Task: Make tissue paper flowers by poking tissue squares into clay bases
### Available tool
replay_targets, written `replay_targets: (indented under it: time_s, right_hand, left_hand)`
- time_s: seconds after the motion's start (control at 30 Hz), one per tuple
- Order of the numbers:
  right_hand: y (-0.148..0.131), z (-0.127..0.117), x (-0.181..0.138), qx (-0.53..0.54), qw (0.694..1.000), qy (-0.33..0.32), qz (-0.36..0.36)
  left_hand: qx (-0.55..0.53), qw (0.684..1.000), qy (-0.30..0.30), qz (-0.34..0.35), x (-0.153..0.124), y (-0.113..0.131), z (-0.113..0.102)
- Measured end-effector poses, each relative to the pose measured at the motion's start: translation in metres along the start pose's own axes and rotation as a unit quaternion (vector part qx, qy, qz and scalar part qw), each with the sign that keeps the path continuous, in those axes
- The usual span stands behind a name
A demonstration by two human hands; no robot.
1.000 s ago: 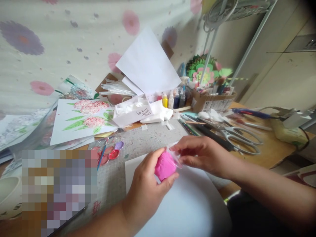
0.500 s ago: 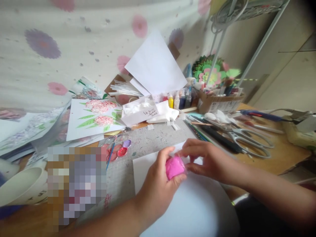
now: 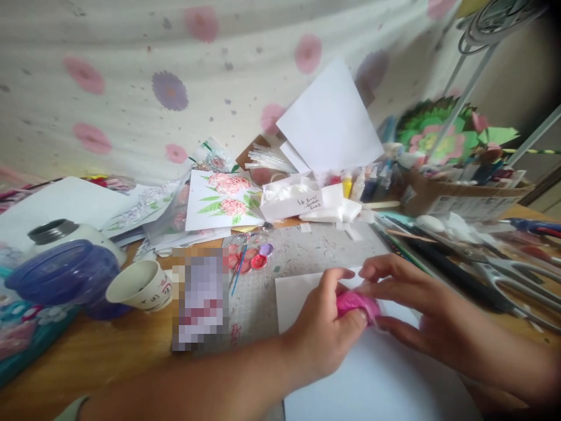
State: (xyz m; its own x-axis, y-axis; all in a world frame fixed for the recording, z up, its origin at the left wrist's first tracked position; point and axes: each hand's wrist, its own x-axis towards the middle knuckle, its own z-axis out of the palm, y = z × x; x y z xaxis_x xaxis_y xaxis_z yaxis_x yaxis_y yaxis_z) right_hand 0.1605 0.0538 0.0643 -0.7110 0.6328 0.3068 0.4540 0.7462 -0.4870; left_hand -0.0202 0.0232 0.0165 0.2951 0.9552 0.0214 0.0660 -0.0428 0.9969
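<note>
Between my two hands is a soft-looking pink lump in thin clear plastic wrap, perhaps modelling clay. My left hand curls round its left side, with the thumb pressed along the front. On the right side, the fingers and thumb of my right hand grip the lump and its wrap. Both hands are above a large sheet of white paper, which lies partly on a grey cutting mat. My fingers cover part of the lump.
A paint palette and a thin blue brush lie left of the paper. Farther left are a paper cup and a blue bowl. Scissors lie right. Behind stand a flower painting, a white box and a cardboard box.
The view has swung left, bringing the blue bowl into sight. My right fingers have come onto the pink lump, which now looks flatter and more covered.
</note>
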Motion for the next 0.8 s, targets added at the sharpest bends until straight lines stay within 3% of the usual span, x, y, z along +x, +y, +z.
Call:
replay_targets:
  time_s: [0.13,0.27,0.4,0.6,0.8]
  right_hand:
    - [-0.003,-0.002,0.000,-0.006,1.000,-0.016,-0.008]
    - [0.003,0.004,-0.001,-0.050,0.999,-0.006,-0.004]
    - [0.012,0.007,-0.003,-0.094,0.995,0.009,-0.027]
    - [0.010,0.002,-0.003,-0.137,0.990,-0.034,-0.009]
    - [0.001,0.010,-0.002,-0.067,0.997,-0.026,0.021]
  left_hand:
    - [-0.101,0.991,-0.058,-0.070,0.002,0.005,-0.002]
    - [-0.147,0.982,-0.084,-0.081,0.004,0.011,-0.003]
    - [-0.171,0.979,-0.061,-0.092,0.005,0.012,-0.001]
    - [-0.173,0.977,-0.023,-0.119,0.005,0.014,0.001]
    - [-0.162,0.980,-0.007,-0.117,0.003,0.015,0.002]
